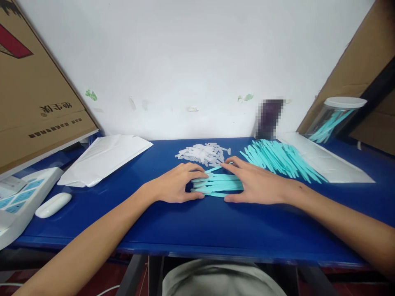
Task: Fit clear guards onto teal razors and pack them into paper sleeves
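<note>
A loose bundle of slim turquoise plastic sticks, which look like eyebrow razors (218, 183), lies crosswise on the blue table. Around its left end curls my left hand (175, 183), fingers on the far side and thumb on the near side. My right hand (257, 181) spans the right end in the same way, its palm hiding the tips. Just behind the bundle is a heap of small translucent white plastic pieces (203, 153), perhaps blade covers. A larger pile of the same turquoise sticks (280, 159) spreads out beyond my right hand.
White padded envelopes (106, 154) lie at left, near a white oval case (54, 204) and a white tray (46, 183). A lidded clear jar (336, 119) holds turquoise sticks at right. Behind stand the wall and a pixelated dark object (269, 119). A cardboard box (40, 90) borders the left.
</note>
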The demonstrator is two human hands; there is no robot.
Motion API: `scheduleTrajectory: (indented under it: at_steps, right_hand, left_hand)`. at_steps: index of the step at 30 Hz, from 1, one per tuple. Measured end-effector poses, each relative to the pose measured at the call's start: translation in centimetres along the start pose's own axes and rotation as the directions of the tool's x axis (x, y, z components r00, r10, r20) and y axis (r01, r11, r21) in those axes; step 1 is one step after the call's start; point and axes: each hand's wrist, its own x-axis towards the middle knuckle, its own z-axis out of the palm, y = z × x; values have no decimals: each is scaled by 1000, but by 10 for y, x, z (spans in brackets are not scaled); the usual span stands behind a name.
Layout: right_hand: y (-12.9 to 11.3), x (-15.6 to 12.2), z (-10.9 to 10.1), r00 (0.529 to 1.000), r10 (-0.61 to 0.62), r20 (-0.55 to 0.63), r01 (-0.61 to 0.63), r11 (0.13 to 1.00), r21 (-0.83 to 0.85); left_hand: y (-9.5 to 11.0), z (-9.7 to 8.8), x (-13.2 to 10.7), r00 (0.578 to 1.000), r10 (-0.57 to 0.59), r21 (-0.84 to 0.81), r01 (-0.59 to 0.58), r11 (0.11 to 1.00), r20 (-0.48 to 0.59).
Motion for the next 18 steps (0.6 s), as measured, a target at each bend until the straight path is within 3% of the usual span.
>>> scheduleTrajectory:
  at_steps: [7,13,18]
  right_hand:
    - [5,24,-20,987,-101,127,108,993,-45]
    - [-7,35,-37,954,-168,250,193,978,-80]
    - [-17,40,-42,914,-124,387,159,986,-57]
  left_hand:
    - [7,1,0,1000,11,-50,-10,999,27]
    - [7,3,0,999,34,-70,-34,997,1]
    - [9,3,2,999,52,-64,-52,997,11]
